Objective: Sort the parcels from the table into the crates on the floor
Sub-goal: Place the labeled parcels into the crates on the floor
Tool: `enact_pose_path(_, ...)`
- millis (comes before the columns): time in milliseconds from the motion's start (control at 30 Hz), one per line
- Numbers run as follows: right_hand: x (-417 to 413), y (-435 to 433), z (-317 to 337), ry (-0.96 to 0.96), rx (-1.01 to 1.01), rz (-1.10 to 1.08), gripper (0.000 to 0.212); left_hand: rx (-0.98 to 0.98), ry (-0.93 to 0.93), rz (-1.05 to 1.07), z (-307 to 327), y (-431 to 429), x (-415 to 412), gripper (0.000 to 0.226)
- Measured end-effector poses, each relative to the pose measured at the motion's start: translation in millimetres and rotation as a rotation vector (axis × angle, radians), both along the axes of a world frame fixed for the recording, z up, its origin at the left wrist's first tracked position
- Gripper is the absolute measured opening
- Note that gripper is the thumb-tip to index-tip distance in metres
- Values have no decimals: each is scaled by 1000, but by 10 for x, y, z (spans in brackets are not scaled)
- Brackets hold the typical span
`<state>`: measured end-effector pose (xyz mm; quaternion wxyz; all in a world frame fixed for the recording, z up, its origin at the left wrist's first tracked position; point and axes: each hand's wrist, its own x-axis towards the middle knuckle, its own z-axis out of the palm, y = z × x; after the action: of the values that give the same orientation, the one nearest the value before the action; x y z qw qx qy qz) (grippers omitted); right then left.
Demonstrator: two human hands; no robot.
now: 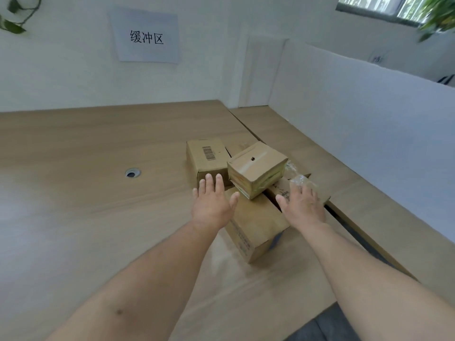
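- A small cluster of cardboard parcels sits on the right part of the desk, and we count at least four: a tilted, taped box perched on top, a box with a barcode just behind it to the left, a long box nearest to us, and a flatter one on the right, partly hidden.
- Some clear plastic wrap lies crumpled at the right edge of the pile, touching the flatter parcel.
- Our left hand is open with fingers spread, hovering at the near left corner of the pile and gripping nothing; whether its fingertips touch the barcode box we cannot tell.
- Our right hand is likewise open and flat — it hangs over or rests on the flatter parcel and clasps nothing.
- Together the hands bracket the tilted box, which we judge to be the next pick.
- The crates on the floor are out of view, so what is already sorted is unknown — these parcels all remain to be moved.
- Farther off, a paper sign hangs on the wall and a white partition closes the right side.
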<state>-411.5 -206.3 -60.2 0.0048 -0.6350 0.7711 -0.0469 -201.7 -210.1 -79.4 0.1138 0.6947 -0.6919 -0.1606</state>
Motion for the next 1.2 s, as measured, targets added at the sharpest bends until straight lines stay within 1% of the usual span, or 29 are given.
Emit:
enact_pose_path(133, -149, -307, 124, 10, -66, 26, 59, -2, 2, 1, 51, -234, -104, 75)
enact_pose_path(233, -231, -568, 198, -19, -104, 62, 60, -15, -10, 27, 79, -356, -166, 74)
enact_pose_path(333, -300, -832, 261, -76, -116, 103, 63, 5, -16, 66, 97, -429, -256, 75)
enact_pose_path(433, -348, -1073, 302, -172, -91, 137, 65, 41, -1, 108, 110, -518, -383, 74)
enact_pose_path(500, -366, -1212, 315, -247, -51, 162, 66, 102, 120, 185, 133, -600, -470, 67)
enact_pose_path(600, -370, -1353, 304, -410, 32, 193, 68, 221, 452, 356, 187, -674, -585, 58)
enact_pose_path(667, -348, -1424, 288, -528, 123, 203, 65, 226, 604, 421, 204, -684, -647, 54)
enact_pose_path(733, -318, -1478, 260, -619, 207, 243, 57, 198, 697, 457, 219, -674, -684, 47)
enact_pose_path(833, -269, -1519, 211, -726, 234, 321, 36, 190, 842, 521, 254, -644, -694, 38)
enact_pose_path(867, -248, -1532, 198, -752, 240, 342, 32, 183, 877, 544, 278, -628, -680, 35)
enact_pose_path(933, -175, -1562, 185, -795, 244, 387, 34, 153, 909, 586, 318, -595, -620, 30)
enact_pose_path(1000, -64, -1580, 186, -833, 235, 440, 43, 102, 941, 620, 356, -555, -531, 31)
enact_pose_path(1067, 66, -1563, 187, -881, 247, 499, 52, 46, 968, 654, 377, -492, -419, 37)
enact_pose_path(1133, 201, -1524, 169, -904, 291, 546, 65, -4, 966, 700, 384, -406, -301, 43)
enact_pose_path(1200, 333, -1455, 159, -905, 336, 569, 71, -42, 963, 750, 376, -299, -188, 44)
